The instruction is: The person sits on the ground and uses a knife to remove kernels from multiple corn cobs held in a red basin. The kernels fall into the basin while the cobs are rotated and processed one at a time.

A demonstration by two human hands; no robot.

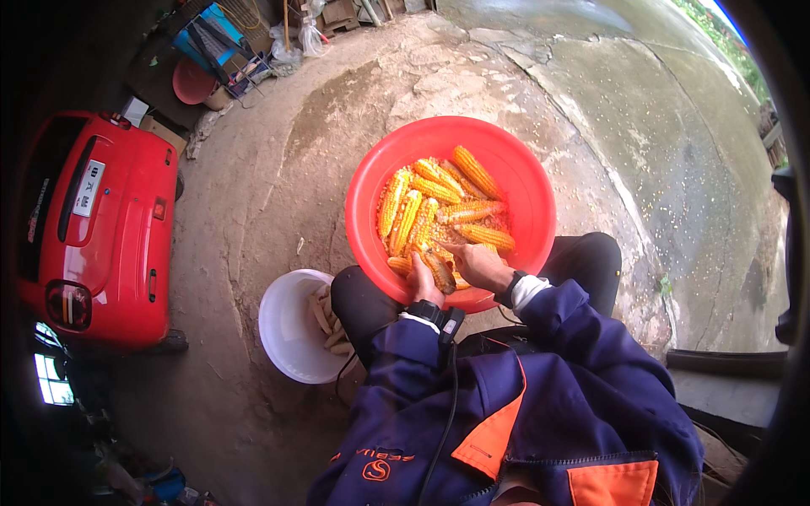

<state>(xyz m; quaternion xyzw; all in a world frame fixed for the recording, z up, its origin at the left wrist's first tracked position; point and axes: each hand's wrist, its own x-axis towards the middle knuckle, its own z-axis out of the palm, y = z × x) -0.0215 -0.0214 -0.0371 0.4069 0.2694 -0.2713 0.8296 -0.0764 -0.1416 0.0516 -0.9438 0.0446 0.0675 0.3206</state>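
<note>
My left hand (424,279) holds a corn cob (438,269) with a dark, discoloured end, over the near side of a red plastic basin (452,133). My right hand (479,264) is at the same cob, a finger or thumb pointing onto its upper part; whether it grips anything is hard to tell. Under and beyond my hands, several yellow corn cobs (478,172) lie in the basin on a layer of loose kernels (490,222). The basin rests against my knees.
A white plastic bucket (285,335) with bare cobs (326,316) stands left of my left knee. A red car (126,234) is parked at the left. A blue folding chair (205,41) and a red bowl (192,82) are at the upper left. Kernels lie scattered on the concrete floor (645,126).
</note>
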